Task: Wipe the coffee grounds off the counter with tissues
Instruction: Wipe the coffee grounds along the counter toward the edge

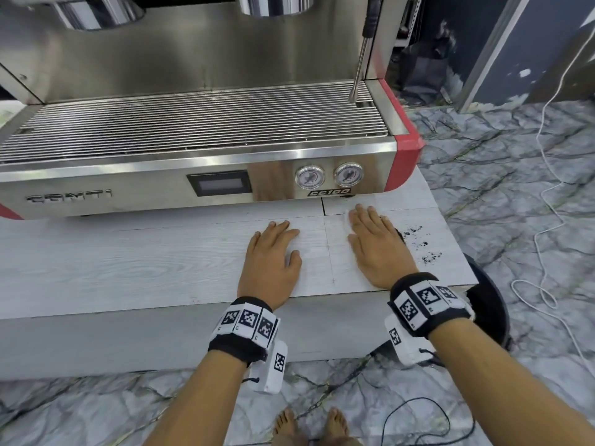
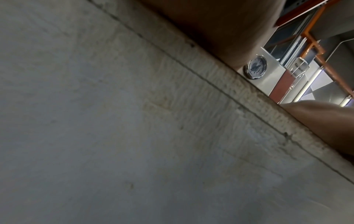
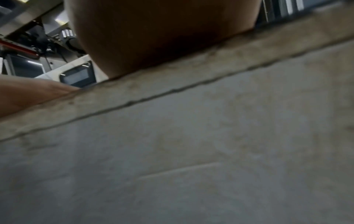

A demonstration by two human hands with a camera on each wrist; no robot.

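Dark coffee grounds (image 1: 421,244) lie scattered on the pale wood-grain counter (image 1: 128,262) near its right end. My right hand (image 1: 373,243) lies flat with straight fingers, pressing a white tissue (image 1: 347,220) whose edge shows left of the fingers; the grounds sit just right of that hand. My left hand (image 1: 273,252) rests flat on the bare counter beside it, holding nothing. Both wrist views show only the counter's front face (image 2: 134,121) (image 3: 191,151) and the undersides of the palms.
A steel espresso machine (image 1: 193,149) with red corners stands right behind the hands, its steam wand (image 1: 359,69) hanging at right. A black round bin (image 1: 486,307) sits below the counter's right end. White cable (image 1: 547,194) trails over the marble floor.
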